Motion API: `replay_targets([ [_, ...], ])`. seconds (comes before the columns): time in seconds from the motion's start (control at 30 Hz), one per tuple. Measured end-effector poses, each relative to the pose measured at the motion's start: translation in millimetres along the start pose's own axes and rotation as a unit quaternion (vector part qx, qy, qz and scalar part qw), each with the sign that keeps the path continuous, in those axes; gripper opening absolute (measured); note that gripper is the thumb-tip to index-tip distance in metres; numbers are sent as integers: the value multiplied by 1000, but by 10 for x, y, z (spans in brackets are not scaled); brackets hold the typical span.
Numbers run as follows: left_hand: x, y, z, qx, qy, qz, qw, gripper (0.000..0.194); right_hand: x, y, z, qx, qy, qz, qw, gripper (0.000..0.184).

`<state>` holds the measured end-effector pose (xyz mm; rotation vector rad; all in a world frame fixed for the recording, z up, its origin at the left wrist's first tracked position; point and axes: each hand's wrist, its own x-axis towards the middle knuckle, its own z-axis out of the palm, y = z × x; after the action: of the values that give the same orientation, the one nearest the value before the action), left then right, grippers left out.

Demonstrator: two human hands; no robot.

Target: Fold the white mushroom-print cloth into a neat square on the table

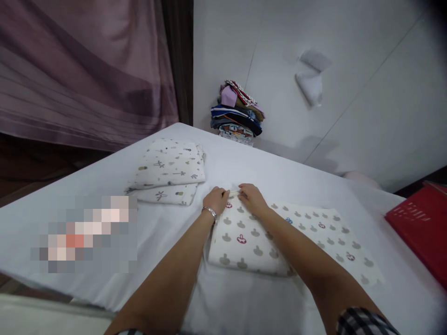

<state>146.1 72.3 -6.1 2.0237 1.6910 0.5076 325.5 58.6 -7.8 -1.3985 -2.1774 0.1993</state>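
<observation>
A cream cloth (258, 251) printed with grey, red and blue figures lies on the white-covered surface. Its left part is folded over into thick layers, and its right part lies flat and thinner. At the far left corner of the fold, my left hand (216, 200) pinches the edge; a bracelet is on that wrist. Close beside it, my right hand (252, 197) grips the same far edge with bent fingers. The fingertips of both hands nearly meet. A second folded cloth (167, 167), white with small plant prints, rests to the left of my hands.
The white surface (279, 167) has its far edge beyond my hands. Past it, on the pale floor, stand a pile of folded clothes (237, 114) and white slippers (310, 86). A red item (422, 228) lies at right. Pink fabric (87, 70) hangs at left. A pixelated patch hides something.
</observation>
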Motion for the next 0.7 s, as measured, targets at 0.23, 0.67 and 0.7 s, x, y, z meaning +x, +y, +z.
replay_targets([
  [0.23, 1, 2, -2, 1, 2, 0, 1000, 41, 2, -17, 16, 31, 7, 2, 1000, 10],
  [0.67, 7, -5, 7, -1, 3, 0, 1000, 39, 9, 63, 108, 8, 27, 16, 999, 13],
  [0.7, 8, -6, 11, -1, 4, 1, 1000, 39, 8, 53, 97, 6, 24, 10, 1000, 11],
])
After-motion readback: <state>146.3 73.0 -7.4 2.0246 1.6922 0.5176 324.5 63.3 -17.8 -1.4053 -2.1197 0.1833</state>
